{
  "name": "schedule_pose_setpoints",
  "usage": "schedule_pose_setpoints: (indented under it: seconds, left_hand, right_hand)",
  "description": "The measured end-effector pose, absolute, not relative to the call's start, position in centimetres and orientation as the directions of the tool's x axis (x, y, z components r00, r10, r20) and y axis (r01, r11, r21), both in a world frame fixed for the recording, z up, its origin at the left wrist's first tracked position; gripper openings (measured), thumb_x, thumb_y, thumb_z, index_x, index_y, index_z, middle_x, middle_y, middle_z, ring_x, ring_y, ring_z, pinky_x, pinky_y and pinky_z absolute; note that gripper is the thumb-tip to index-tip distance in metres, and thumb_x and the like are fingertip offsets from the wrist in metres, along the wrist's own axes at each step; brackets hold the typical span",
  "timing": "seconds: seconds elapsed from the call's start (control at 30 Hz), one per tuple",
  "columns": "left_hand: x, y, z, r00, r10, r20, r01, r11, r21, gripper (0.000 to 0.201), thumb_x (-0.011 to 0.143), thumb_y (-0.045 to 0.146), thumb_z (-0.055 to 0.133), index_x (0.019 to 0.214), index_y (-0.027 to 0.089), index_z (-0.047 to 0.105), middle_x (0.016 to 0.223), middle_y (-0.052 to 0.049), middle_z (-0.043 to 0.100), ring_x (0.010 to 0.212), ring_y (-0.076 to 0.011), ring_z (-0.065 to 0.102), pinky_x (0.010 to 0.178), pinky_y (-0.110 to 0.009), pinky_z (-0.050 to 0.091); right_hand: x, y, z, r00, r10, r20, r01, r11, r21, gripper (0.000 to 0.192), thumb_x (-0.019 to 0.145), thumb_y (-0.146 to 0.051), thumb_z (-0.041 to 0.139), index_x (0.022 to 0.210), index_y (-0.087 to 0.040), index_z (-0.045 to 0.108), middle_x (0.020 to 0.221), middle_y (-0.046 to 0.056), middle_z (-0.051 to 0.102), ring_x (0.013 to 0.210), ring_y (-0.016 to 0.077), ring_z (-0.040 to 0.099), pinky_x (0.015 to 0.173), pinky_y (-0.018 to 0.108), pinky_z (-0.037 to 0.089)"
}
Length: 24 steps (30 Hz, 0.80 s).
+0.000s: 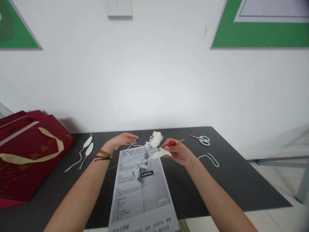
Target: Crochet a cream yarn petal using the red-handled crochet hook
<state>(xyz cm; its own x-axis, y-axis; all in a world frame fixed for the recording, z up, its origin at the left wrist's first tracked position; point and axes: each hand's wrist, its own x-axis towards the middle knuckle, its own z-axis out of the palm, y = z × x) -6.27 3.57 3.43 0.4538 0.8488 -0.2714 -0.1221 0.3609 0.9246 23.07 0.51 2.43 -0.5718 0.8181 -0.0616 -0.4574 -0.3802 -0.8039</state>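
Observation:
My right hand [177,150] grips a red-handled crochet hook [172,143] and a small white crocheted petal [161,154] above a printed instruction sheet [142,190]. White yarn runs from the petal up to a loose bundle of white yarn [155,138] on the dark table [241,180]. My left hand [123,140] hovers with fingers spread just left of the yarn, holding nothing that I can see; a bracelet and black bands sit on its wrist.
Two finished white petals [87,146] with trailing threads lie at the left. A red gift bag [26,154] with a cream ribbon lies at the table's left end. Scissors [201,139] and a short piece of white yarn [210,158] lie at the right. A white wall stands behind.

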Motion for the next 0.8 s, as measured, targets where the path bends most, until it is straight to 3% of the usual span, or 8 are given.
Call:
schedule_pose_setpoints:
  seconds: [0.17,0.27,0.4,0.5,0.57,0.63,0.7,0.8]
  left_hand:
    - [1.3,1.7,3.9,0.523,0.828,-0.200,-0.331,0.414,0.848,0.043,0.084,0.044,0.055,0.114,0.015,0.063,0.101,-0.012,0.066,0.086,-0.0197,0.063,0.070,-0.029,0.048]
    - [2.9,1.3,4.2,0.574,0.795,-0.198,-0.402,0.484,0.777,0.050,0.085,0.051,0.047,0.110,0.011,0.063,0.096,-0.014,0.065,0.073,-0.0206,0.062,0.056,-0.029,0.048]
    - [1.5,0.7,5.1,0.559,0.817,-0.146,-0.523,0.483,0.702,0.048,0.084,0.054,0.045,0.099,0.014,0.065,0.091,-0.012,0.064,0.077,-0.0189,0.061,0.055,-0.026,0.048]
    - [1.0,0.1,6.2,0.362,0.932,0.028,-0.740,0.269,0.616,0.042,0.085,0.055,0.044,0.092,0.022,0.068,0.103,-0.008,0.065,0.096,-0.0191,0.059,0.064,-0.025,0.049]
    - [1.5,-0.2,6.9,0.175,0.973,0.153,-0.782,0.043,0.621,0.040,0.084,0.057,0.043,0.096,0.028,0.068,0.118,-0.003,0.062,0.113,-0.0232,0.053,0.080,-0.034,0.049]
    - [2.3,0.0,7.3,0.093,0.963,0.252,-0.672,-0.126,0.730,0.042,0.085,0.058,0.039,0.110,0.035,0.064,0.135,0.001,0.052,0.124,-0.0279,0.045,0.091,-0.044,0.044]
    - [3.0,0.5,7.0,0.150,0.942,0.300,-0.397,-0.221,0.891,0.045,0.087,0.056,0.037,0.120,0.034,0.060,0.144,0.002,0.043,0.130,-0.0280,0.038,0.100,-0.045,0.036]
    - [3.4,1.4,5.7,0.302,0.930,0.208,-0.036,-0.207,0.978,0.037,0.084,0.046,0.053,0.109,0.025,0.068,0.134,-0.003,0.054,0.128,-0.0270,0.039,0.107,-0.039,0.024]
  right_hand:
    - [22.0,0.9,3.0,-0.570,0.821,-0.031,-0.475,-0.360,-0.803,0.018,0.063,-0.015,0.082,0.073,-0.014,0.067,0.072,0.002,0.072,0.060,0.0115,0.068,0.055,0.020,0.058]
    - [22.3,1.1,3.1,-0.540,0.841,-0.014,-0.506,-0.338,-0.794,0.018,0.063,-0.015,0.082,0.074,-0.015,0.068,0.074,0.002,0.073,0.063,0.0125,0.069,0.055,0.020,0.058]
    - [23.2,1.3,2.7,-0.509,0.860,-0.022,-0.538,-0.338,-0.772,0.019,0.060,-0.014,0.083,0.072,-0.016,0.067,0.074,0.001,0.073,0.063,0.0128,0.068,0.053,0.020,0.058]
    - [23.2,1.6,2.1,-0.522,0.853,-0.024,-0.542,-0.353,-0.763,0.021,0.059,-0.015,0.083,0.072,-0.016,0.067,0.073,0.001,0.073,0.061,0.0122,0.067,0.051,0.019,0.057]
    - [22.7,1.7,1.6,-0.537,0.843,-0.020,-0.543,-0.364,-0.757,0.021,0.059,-0.015,0.083,0.072,-0.016,0.067,0.073,0.001,0.073,0.059,0.0118,0.067,0.050,0.018,0.056]
    - [22.1,1.7,1.2,-0.558,0.830,-0.013,-0.543,-0.376,-0.751,0.021,0.059,-0.014,0.083,0.072,-0.015,0.066,0.072,0.002,0.073,0.057,0.0117,0.066,0.047,0.018,0.055]
    - [21.6,1.6,0.8,-0.572,0.820,-0.004,-0.547,-0.386,-0.743,0.021,0.059,-0.014,0.083,0.070,-0.015,0.066,0.071,0.002,0.072,0.055,0.0112,0.065,0.046,0.018,0.054]
    - [21.5,1.4,0.5,-0.569,0.822,-0.003,-0.567,-0.395,-0.723,0.022,0.058,-0.015,0.084,0.070,-0.016,0.065,0.071,0.000,0.072,0.054,0.0101,0.065,0.046,0.017,0.055]
